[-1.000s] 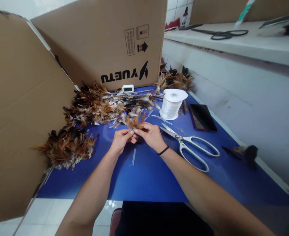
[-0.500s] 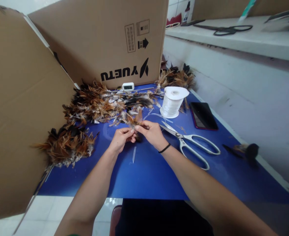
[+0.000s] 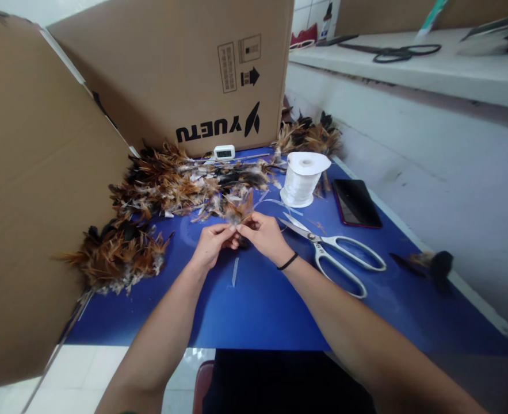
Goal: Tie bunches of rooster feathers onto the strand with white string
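On my left, a heap of brown and black feathers [image 3: 118,256] lies on the blue surface [image 3: 254,316]. My left hand [image 3: 213,244], forearm slanting inward, pinches a feather bunch [image 3: 239,213], orange-brown with greyish fluff, over the surface's middle. My right hand [image 3: 268,238] angles in opposite, fingers closed on it too, beside white-handled scissors [image 3: 316,240].

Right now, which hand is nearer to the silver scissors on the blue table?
Right. The right hand is just left of the scissors' blades; the left hand is farther left, beyond the right hand.
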Demonstrator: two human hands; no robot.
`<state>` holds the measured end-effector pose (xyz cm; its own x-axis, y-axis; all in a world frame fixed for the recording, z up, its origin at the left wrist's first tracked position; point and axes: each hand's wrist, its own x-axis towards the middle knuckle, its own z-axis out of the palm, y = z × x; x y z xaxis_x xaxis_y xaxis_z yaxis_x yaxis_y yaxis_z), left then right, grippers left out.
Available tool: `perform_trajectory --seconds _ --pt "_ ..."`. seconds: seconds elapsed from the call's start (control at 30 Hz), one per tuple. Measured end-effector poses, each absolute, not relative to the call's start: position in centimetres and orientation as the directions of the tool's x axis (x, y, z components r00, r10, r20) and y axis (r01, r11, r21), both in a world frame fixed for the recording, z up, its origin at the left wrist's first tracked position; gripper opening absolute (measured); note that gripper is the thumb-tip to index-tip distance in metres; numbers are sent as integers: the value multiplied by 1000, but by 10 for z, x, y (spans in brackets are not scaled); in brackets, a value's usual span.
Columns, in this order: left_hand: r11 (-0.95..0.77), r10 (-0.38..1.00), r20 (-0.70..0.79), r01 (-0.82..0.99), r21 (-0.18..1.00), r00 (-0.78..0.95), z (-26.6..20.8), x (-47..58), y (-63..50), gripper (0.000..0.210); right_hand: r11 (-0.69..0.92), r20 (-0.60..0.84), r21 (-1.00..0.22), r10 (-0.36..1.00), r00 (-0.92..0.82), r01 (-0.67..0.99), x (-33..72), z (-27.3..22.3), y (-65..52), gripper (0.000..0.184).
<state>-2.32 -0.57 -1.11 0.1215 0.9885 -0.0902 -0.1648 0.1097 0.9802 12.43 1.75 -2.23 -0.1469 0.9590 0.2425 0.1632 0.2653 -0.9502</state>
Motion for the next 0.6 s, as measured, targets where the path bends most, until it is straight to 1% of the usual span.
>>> perform_trajectory --seconds 0.27,0.6 --pt "111 991 -93 -188 976 100 -10 -22 -6 23 213 207 -976 969 -132 32 123 -20 16 9" --pt "89 992 -72 -164 982 107 -11 -22 -7 23 224 208 -968 968 -137 110 123 -21 15 17"
